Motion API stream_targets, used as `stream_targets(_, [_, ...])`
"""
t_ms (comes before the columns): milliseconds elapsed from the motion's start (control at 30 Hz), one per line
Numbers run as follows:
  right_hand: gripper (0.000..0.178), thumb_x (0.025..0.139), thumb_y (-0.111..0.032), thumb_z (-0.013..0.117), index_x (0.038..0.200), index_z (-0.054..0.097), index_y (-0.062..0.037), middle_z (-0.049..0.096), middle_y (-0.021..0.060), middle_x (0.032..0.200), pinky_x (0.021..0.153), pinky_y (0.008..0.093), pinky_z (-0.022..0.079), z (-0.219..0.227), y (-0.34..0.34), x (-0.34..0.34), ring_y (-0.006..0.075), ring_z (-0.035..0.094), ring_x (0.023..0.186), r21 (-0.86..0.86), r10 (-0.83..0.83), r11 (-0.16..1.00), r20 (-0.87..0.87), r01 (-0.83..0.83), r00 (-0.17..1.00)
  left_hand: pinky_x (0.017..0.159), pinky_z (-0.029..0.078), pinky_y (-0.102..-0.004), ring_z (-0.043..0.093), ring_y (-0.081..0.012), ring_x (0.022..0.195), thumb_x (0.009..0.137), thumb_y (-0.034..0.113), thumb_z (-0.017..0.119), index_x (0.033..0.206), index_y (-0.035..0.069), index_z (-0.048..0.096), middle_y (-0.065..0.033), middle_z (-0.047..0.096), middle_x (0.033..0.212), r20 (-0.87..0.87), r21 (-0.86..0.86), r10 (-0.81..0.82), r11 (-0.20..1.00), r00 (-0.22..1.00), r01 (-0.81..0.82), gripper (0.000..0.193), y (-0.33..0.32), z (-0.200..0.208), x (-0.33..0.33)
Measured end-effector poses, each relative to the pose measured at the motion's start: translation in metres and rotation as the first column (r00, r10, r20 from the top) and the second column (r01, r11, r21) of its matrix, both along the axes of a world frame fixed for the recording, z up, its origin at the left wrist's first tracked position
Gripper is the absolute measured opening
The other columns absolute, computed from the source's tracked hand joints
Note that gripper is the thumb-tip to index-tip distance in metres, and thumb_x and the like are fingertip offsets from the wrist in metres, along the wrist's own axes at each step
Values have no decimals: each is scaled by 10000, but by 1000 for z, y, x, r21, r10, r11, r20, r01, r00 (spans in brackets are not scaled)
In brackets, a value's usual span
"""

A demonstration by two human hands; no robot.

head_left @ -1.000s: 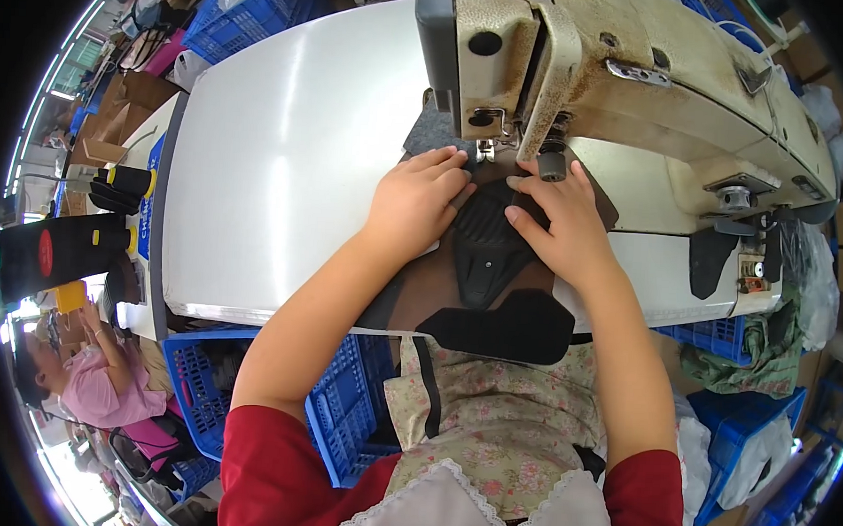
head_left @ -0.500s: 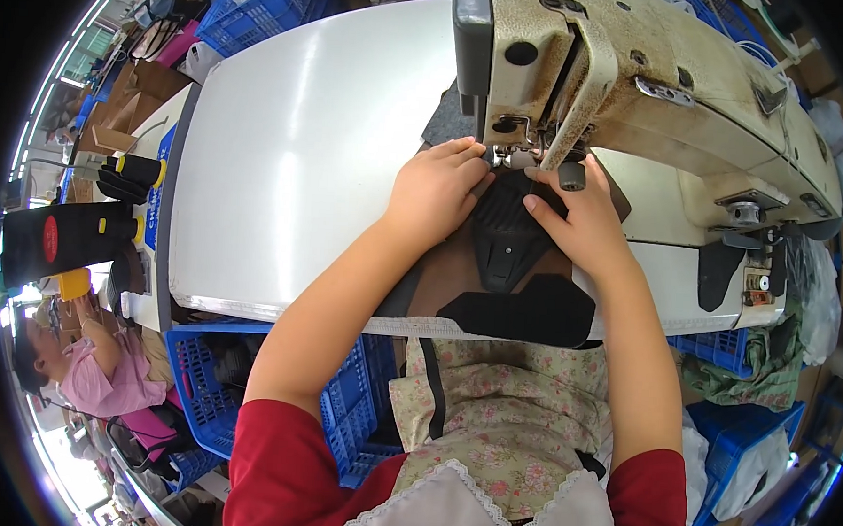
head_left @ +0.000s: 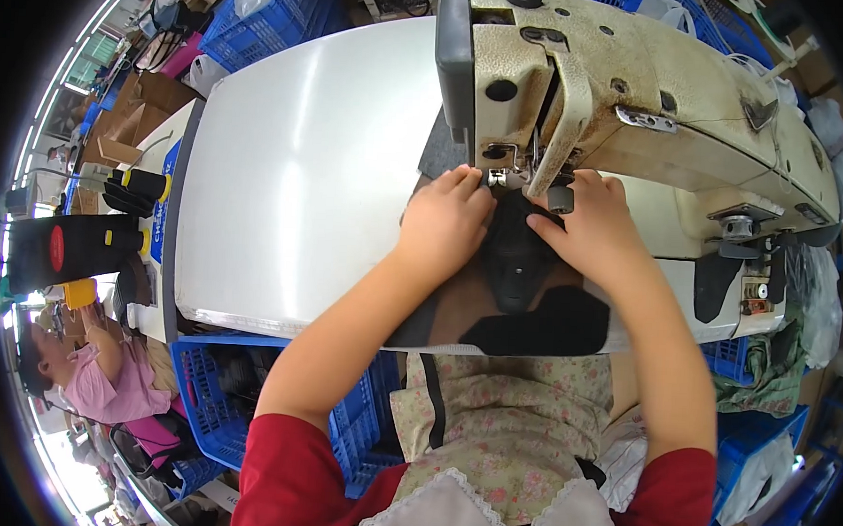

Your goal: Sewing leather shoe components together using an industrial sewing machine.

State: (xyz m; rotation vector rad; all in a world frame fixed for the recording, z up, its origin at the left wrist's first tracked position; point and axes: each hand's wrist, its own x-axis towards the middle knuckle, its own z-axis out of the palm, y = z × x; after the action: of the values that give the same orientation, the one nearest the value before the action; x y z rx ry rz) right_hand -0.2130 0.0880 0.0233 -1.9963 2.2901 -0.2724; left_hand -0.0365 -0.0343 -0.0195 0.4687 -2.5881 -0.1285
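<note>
A black moulded piece (head_left: 515,272) with a tapered near end lies under the needle area of a worn cream sewing machine (head_left: 627,75). Brown and black flat material (head_left: 541,326) spreads beneath it to the table's near edge. My left hand (head_left: 449,217) is closed along the piece's left side, fingers bent together beside the presser foot (head_left: 498,178). On the other side, my right hand (head_left: 593,223) grips the right edge, its thumb on the black piece; the machine's dark round knob (head_left: 561,199) partly hides its fingers. A grey flat piece (head_left: 437,149) shows behind my left hand.
The white table (head_left: 284,182) extends left. Blue crates (head_left: 211,385) stand below its front edge, with another crate (head_left: 263,16) behind. Cones of thread (head_left: 147,185) stand far left, near a seated person in pink (head_left: 116,372). Black cut pieces (head_left: 717,285) hang at right.
The whole view has shifted slightly, so the table and machine sit lower. My right hand's fingers have moved farther behind the knob; both hands stay at the black piece.
</note>
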Motion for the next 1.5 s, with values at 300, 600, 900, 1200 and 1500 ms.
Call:
stream_targets(300, [535, 905, -507, 573, 1190, 685, -68, 522, 164, 1378, 1077, 511, 343, 19, -7, 3, 325, 435, 1334, 283, 147, 954, -166, -95, 975, 794, 568, -370, 652, -346, 1073, 811, 184, 624, 1074, -53, 647, -248, 667, 1123, 253, -270, 314, 931, 915, -245, 355, 47, 2, -19])
stream_targets(600, [502, 886, -375, 629, 1242, 582, -25, 610, 221, 1141, 920, 464, 483, 29, -24, -21, 379, 565, 1117, 272, 208, 946, -91, -177, 974, 660, 526, -304, 672, -255, 838, 782, 164, 617, 1029, -69, 662, -210, 689, 936, 270, -339, 402, 890, 875, -305, 342, 63, 7, -34])
stream_targets(900, [329, 806, -175, 678, 1102, 654, -35, 665, 228, 989, 760, 468, 530, 4, -12, -17, 394, 649, 882, -22, 199, 980, -52, -200, 979, 920, 498, -406, 576, -307, 1141, 810, 272, 722, 1184, 42, 649, -122, 629, 1175, 199, 74, -36, 997, 979, 21, 445, -8, 38, 27])
stream_targets(1200, [258, 783, -160, 595, 999, 645, -29, 610, 109, 1035, 931, 370, 464, 2, 3, 56, 273, 578, 1053, -222, 451, 818, -326, -531, 831, 873, 529, -391, 598, -303, 1103, 689, 118, 696, 1226, 51, 638, -118, 640, 1128, 374, 154, -240, 969, 896, 195, 544, -44, 47, 28])
stream_targets(1500, [283, 787, -180, 605, 1028, 647, -37, 617, 78, 943, 789, 320, 456, -18, -14, 76, 232, 583, 960, -304, 436, 776, -373, -552, 819, 762, 530, -393, 637, -276, 890, 635, 46, 601, 1095, 91, 727, -78, 665, 907, 245, 256, -262, 946, 933, 198, 480, -64, 45, 25])
